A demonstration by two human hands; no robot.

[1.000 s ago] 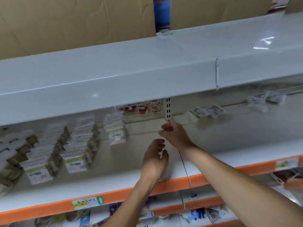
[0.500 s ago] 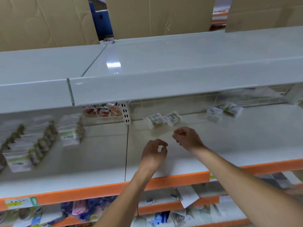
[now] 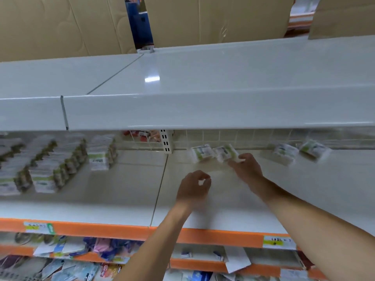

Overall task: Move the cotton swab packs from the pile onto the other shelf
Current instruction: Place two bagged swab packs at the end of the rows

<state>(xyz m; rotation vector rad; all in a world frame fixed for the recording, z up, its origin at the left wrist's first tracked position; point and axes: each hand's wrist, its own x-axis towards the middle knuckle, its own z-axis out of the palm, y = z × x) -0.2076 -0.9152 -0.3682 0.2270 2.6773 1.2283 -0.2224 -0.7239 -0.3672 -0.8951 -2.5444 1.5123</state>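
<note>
Several cotton swab packs stand in neat rows on the left section of the middle shelf. On the right section, two loose packs lie near the back, and two more packs lie further right. My right hand reaches to the nearer pair, its fingertips touching the right pack's edge; the blur hides whether it grips. My left hand hovers over the bare shelf with fingers curled, holding nothing.
A white upper shelf overhangs the working shelf, limiting headroom. Behind the packs stands a wire grid back panel with a slotted upright. The orange shelf edge runs along the front, with mixed goods below. Cardboard boxes sit on top.
The view has swung right from the rows to the right section. My right hand has moved forward to the loose packs at the back; my left hand stays curled below it.
</note>
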